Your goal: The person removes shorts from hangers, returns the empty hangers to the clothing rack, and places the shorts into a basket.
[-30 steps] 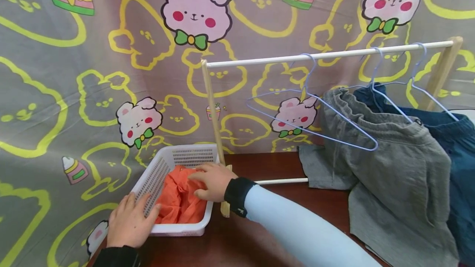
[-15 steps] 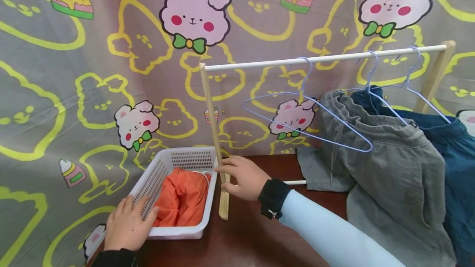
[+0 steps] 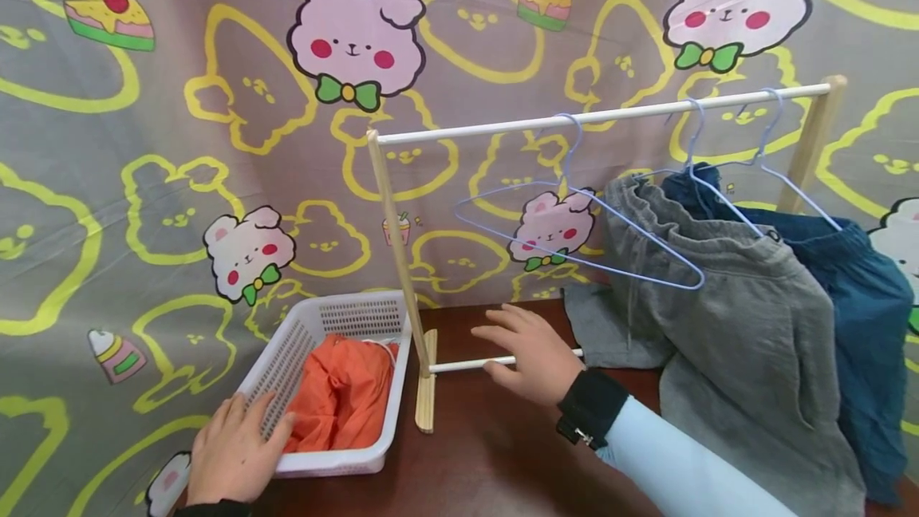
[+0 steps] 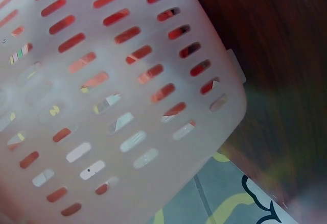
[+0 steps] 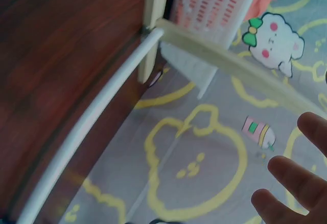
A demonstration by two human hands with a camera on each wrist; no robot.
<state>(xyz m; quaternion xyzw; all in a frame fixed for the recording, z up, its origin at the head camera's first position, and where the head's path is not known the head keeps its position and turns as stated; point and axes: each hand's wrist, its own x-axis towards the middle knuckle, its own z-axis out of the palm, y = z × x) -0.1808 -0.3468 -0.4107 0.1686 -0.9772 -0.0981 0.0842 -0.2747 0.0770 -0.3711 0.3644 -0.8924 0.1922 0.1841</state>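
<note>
A white slatted plastic basket (image 3: 394, 413) stands at the lower left in the head view, with a crumpled orange garment (image 3: 337, 397) inside, a white cord showing on it. My left hand (image 3: 237, 447) rests on the basket's near left rim, its fingers relaxed. Only the basket's slotted wall (image 4: 117, 66) fills the left wrist view, and no fingers show there. My right hand (image 3: 534, 357) holds nothing and hovers in front of the rack's lower bar (image 3: 470, 364), fingers spread. Above it, a bare blue hanger (image 3: 617, 268) hangs from the rack's top rail (image 3: 488, 128).
Grey shorts (image 3: 732, 309) and dark blue shorts (image 3: 869, 301) hang on hangers at the right of the rack. The rack's left wooden post (image 3: 398, 254) rises beside the basket. A printed curtain (image 3: 172, 262) backs the dark red-brown table (image 3: 459, 453).
My right hand has left the orange garment and moved right, past the rack's left post. My left hand stays on the basket rim. The head view has shifted slightly.
</note>
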